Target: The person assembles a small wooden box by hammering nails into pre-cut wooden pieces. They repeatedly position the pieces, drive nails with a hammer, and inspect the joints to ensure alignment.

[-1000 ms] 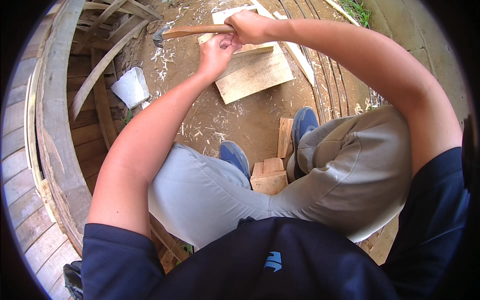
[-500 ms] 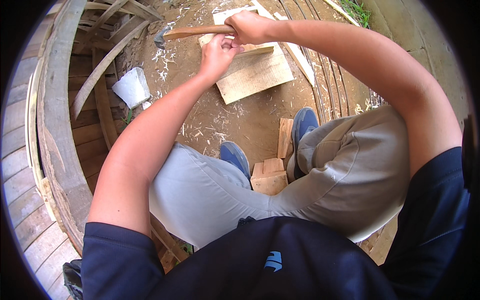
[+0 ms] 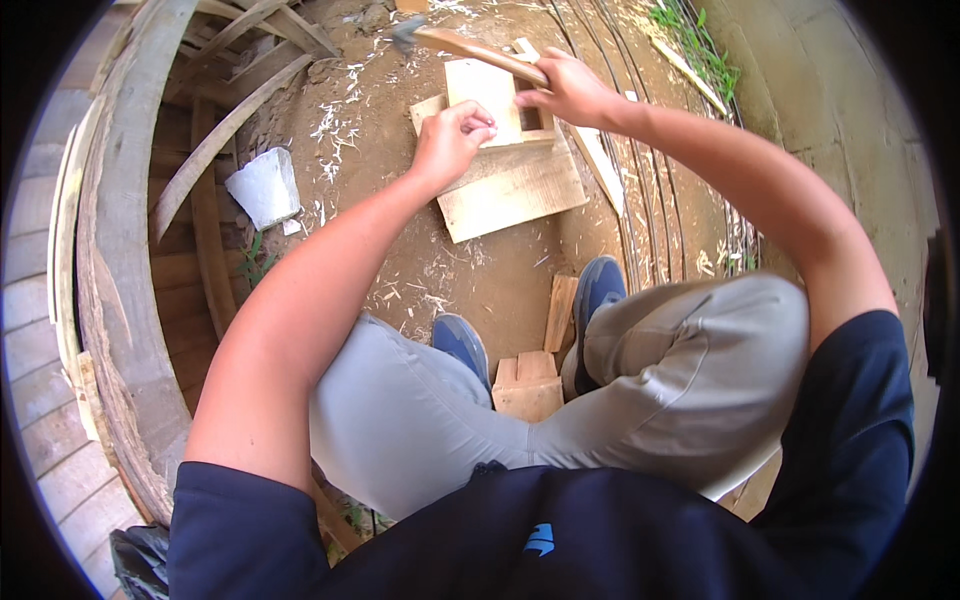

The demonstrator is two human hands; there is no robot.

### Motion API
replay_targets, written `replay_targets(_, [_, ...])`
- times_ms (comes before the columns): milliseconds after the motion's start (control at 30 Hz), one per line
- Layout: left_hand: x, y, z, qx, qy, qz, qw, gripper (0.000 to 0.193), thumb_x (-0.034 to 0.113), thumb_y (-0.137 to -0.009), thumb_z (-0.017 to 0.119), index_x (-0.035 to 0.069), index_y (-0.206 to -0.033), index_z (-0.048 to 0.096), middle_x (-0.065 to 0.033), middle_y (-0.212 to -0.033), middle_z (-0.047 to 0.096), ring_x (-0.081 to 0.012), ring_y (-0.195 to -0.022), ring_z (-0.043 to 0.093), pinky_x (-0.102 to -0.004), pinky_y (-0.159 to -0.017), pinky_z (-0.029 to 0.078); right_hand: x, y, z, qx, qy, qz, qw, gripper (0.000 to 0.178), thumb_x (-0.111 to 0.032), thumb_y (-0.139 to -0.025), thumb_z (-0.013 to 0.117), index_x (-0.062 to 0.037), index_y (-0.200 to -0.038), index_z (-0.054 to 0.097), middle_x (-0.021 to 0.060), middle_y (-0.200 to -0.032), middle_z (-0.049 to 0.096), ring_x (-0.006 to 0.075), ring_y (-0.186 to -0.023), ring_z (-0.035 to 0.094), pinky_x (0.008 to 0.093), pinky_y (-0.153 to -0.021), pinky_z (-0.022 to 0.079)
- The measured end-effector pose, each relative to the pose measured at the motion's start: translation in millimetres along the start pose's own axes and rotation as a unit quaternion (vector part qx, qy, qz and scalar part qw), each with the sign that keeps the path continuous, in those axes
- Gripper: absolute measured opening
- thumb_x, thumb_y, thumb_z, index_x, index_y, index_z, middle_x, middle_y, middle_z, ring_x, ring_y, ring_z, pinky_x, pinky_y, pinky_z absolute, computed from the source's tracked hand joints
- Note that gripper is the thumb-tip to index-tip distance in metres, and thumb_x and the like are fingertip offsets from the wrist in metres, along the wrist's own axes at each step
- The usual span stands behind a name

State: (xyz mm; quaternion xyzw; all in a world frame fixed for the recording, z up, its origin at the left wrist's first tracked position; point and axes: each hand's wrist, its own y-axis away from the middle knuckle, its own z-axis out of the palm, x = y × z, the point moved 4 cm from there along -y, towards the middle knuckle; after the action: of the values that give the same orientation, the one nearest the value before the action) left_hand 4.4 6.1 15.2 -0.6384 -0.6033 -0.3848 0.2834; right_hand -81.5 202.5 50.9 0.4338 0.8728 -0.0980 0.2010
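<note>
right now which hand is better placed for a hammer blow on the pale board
Probably the right hand: it grips the hammer. The left hand curls over the pale board; whether it pinches anything is unclear.

We've got bright, diffuse daylight over the brown dirt floor [image 3: 395,240], shadows mostly soft. The small pale rectangular wooden board [image 3: 480,95] runs close to blown out; the angular white block [image 3: 264,188] is bright too. Deep shade sits just right of the long grey wooden beam [image 3: 140,250]. We lose most fold detail in the dark navy short-sleeved shirt [image 3: 450,540]. The metal end of the brown wooden-handled hammer [image 3: 480,50] looks smeared, probably motion; too small for us to be sure. Fisheye bends edges near the rim; corners go black.
</note>
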Motion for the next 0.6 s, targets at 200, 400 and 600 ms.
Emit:
replay_targets(200, [-2.9, -0.8, -0.4, -0.007, 0.027, -0.004, 1.000, 0.010, 0.007, -0.091, 0.077, 0.003, -0.099, 0.074, -0.0065, -0.095, 0.078, -0.0116, -0.091, 0.073, -0.0300, -0.082, 0.057, 26.1, 24.4, 15.6, 0.016, -0.031, 0.124, 0.992, 0.064, -0.054, -0.083, 0.084, 0.0041, -0.098, 0.062, 0.0179, -0.103, 0.059, 0.0283, -0.094, 0.062, 0.0439, -0.083, 0.052])
replay_targets(400, [-3.8, 5.7, -0.5, -0.001, 0.022, 0.007, 1.000, 0.011, 0.010, -0.090, 0.078, 0.004, -0.099, 0.076, -0.0069, -0.093, 0.080, -0.0135, -0.090, 0.075, -0.0305, -0.083, 0.058, 19.3, 29.7, 48.5, 0.072, -0.187, 0.262, 0.944, 0.046, -0.029, -0.081, 0.084, 0.0088, -0.101, 0.068, 0.0240, -0.091, 0.074, 0.0318, -0.081, 0.075, 0.0416, -0.075, 0.061])
replay_targets(600, [25.4, 13.0, 13.4, -0.066, 0.047, -0.001, 0.997, 0.011, 0.012, -0.094, 0.076, 0.003, -0.100, 0.076, -0.0066, -0.097, 0.080, -0.0125, -0.093, 0.075, -0.0295, -0.084, 0.058, 42.5, 41.5, 31.8, 0.054, -0.175, 0.312, 0.932, 0.048, -0.023, -0.075, 0.089, 0.0096, -0.104, 0.068, 0.0253, -0.094, 0.075, 0.0329, -0.084, 0.077, 0.0407, -0.076, 0.062])
